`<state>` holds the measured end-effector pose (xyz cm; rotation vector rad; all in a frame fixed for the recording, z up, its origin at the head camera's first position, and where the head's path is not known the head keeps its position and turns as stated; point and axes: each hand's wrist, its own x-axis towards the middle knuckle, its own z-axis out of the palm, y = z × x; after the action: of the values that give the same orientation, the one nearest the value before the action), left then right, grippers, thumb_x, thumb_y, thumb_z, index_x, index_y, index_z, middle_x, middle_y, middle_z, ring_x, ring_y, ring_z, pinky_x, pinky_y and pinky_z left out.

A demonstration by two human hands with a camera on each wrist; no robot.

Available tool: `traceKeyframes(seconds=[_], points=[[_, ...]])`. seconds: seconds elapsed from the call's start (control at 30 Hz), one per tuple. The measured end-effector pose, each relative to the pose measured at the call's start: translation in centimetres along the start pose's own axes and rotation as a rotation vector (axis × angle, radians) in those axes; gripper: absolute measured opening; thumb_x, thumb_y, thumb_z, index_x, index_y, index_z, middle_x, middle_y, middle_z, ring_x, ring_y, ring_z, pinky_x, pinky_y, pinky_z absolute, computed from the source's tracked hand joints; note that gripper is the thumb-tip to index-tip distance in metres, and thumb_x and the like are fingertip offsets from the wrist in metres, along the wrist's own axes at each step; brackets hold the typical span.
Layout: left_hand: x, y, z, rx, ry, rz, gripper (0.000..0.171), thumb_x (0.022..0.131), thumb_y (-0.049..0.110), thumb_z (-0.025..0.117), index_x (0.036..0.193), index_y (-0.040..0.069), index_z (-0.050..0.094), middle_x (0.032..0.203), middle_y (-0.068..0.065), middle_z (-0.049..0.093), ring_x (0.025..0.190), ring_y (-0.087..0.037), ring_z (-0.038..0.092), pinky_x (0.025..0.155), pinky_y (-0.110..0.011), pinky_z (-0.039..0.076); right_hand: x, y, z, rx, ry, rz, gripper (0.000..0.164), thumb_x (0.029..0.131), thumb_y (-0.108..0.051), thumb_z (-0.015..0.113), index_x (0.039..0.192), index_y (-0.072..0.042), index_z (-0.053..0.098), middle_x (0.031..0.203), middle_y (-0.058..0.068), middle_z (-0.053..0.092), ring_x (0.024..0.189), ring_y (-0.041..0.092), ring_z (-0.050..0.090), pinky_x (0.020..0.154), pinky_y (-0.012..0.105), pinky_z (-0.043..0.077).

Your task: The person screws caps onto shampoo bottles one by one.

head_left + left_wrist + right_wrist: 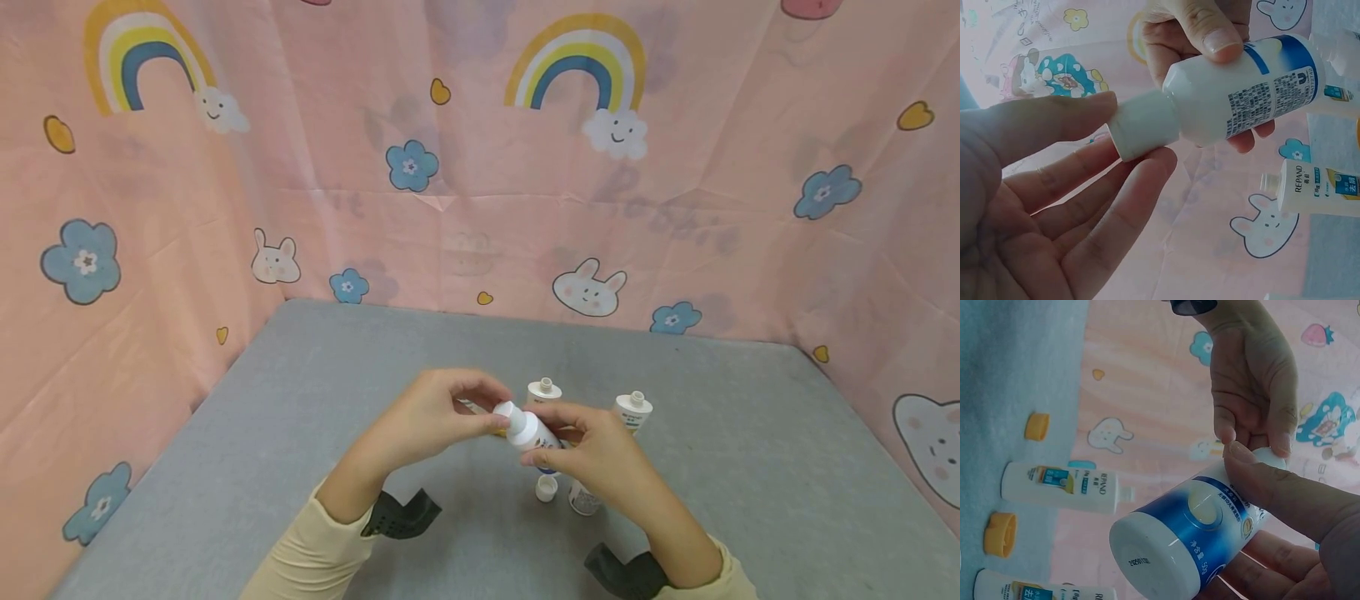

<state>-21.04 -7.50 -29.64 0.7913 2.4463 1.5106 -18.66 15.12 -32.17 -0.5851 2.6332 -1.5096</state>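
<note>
My left hand (431, 417) pinches the white cap (1144, 125) of a small white bottle (1200, 97) between thumb and fingers. Around the bottle's body, my right hand (596, 458) has its thumb on one side and fingers on the other. The bottle is held tilted above the table, its cap end toward the left hand. A blue band and a "50g" mark show on its label in the right wrist view. The cap sits on the bottle's neck.
Two uncapped white bottles (543, 391) (633, 406) stand behind the hands on the grey table (337, 358). Below the hands are a small white cap (546, 488) and another white container (583, 499), partly hidden. Two orange caps (1037, 426) (1000, 535) lie near the bottles. Pink patterned cloth (480, 233) encloses the table.
</note>
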Motion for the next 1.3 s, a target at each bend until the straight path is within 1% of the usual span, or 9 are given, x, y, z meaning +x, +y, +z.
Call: traceKeyframes(seconds=[0.07,0.23,0.43,0.57,0.67,0.73,0.93,1.13,1.3], points=[[-0.06,0.02,-0.07,0.004,-0.008,0.009,0.021,0.089,0.016,0.075,0.11,0.012,0.073,0.105,-0.003,0.073,0.092,-0.009,0.068,0.076,-0.023,0.058,0.0,0.01,0.01,0.004,-0.003,-0.007,0.042,0.081,-0.015,0.082,0.119,-0.004,0.071,0.119,0.013,0.072,0.103,0.022,0.071,0.086,0.032,0.06],[-0.06,-0.02,-0.16,0.004,0.011,-0.018,0.028,0.087,0.02,0.078,0.113,0.013,0.072,0.108,-0.002,0.073,0.093,-0.01,0.068,0.076,-0.024,0.058,-0.04,0.1,0.04,0.016,-0.006,-0.033,0.043,0.08,-0.018,0.083,0.119,-0.004,0.071,0.118,0.013,0.072,0.099,0.02,0.071,0.084,0.028,0.06],[0.09,-0.12,-0.08,-0.013,0.018,-0.043,0.02,0.087,0.023,0.078,0.105,0.015,0.074,0.1,-0.001,0.074,0.088,-0.017,0.07,0.073,-0.027,0.058,-0.05,0.13,0.08,0.018,-0.003,-0.04,0.044,0.079,-0.019,0.083,0.119,-0.005,0.071,0.118,0.012,0.072,0.1,0.019,0.071,0.085,0.028,0.06],[0.01,-0.11,-0.1,-0.002,0.006,-0.026,0.018,0.088,0.021,0.077,0.105,0.015,0.075,0.1,0.0,0.074,0.087,-0.014,0.07,0.073,-0.026,0.058,-0.01,0.13,0.11,0.017,-0.001,-0.039,0.043,0.079,-0.019,0.084,0.118,-0.005,0.071,0.117,0.012,0.072,0.099,0.019,0.071,0.086,0.029,0.06],[-0.1,-0.07,-0.14,0.004,-0.009,0.0,0.021,0.088,0.017,0.077,0.108,0.013,0.074,0.104,-0.002,0.074,0.087,-0.009,0.069,0.074,-0.024,0.058,0.01,0.17,0.12,0.013,-0.002,-0.039,0.042,0.079,-0.019,0.084,0.117,-0.005,0.072,0.116,0.011,0.073,0.098,0.018,0.07,0.086,0.029,0.06],[-0.16,-0.05,-0.17,0.001,-0.016,0.009,0.024,0.088,0.015,0.076,0.111,0.011,0.074,0.107,-0.004,0.074,0.087,-0.009,0.07,0.075,-0.022,0.058,0.01,0.19,0.14,0.01,-0.004,-0.041,0.042,0.079,-0.018,0.084,0.116,-0.005,0.072,0.115,0.011,0.073,0.097,0.017,0.07,0.087,0.03,0.06],[-0.07,-0.11,-0.16,-0.004,0.003,-0.021,0.03,0.087,0.02,0.078,0.115,0.011,0.072,0.109,-0.004,0.073,0.091,-0.011,0.07,0.076,-0.024,0.058,-0.01,0.2,0.15,0.001,-0.004,-0.042,0.041,0.079,-0.017,0.084,0.117,-0.006,0.072,0.115,0.01,0.073,0.099,0.019,0.07,0.089,0.032,0.059],[0.0,-0.02,-0.13,-0.003,0.02,-0.05,0.017,0.088,0.02,0.077,0.103,0.014,0.075,0.098,0.0,0.074,0.088,-0.012,0.069,0.073,-0.027,0.058,-0.01,0.25,0.18,0.006,-0.004,-0.039,0.041,0.079,-0.018,0.084,0.116,-0.006,0.072,0.116,0.01,0.073,0.101,0.02,0.07,0.09,0.031,0.059],[-0.1,0.13,-0.14,0.008,0.007,-0.026,0.017,0.087,0.016,0.077,0.103,0.012,0.075,0.1,-0.001,0.074,0.087,-0.008,0.068,0.074,-0.024,0.058,0.0,0.31,0.25,0.001,-0.002,-0.038,0.04,0.079,-0.019,0.084,0.115,-0.007,0.073,0.116,0.01,0.073,0.101,0.02,0.07,0.089,0.03,0.059]])
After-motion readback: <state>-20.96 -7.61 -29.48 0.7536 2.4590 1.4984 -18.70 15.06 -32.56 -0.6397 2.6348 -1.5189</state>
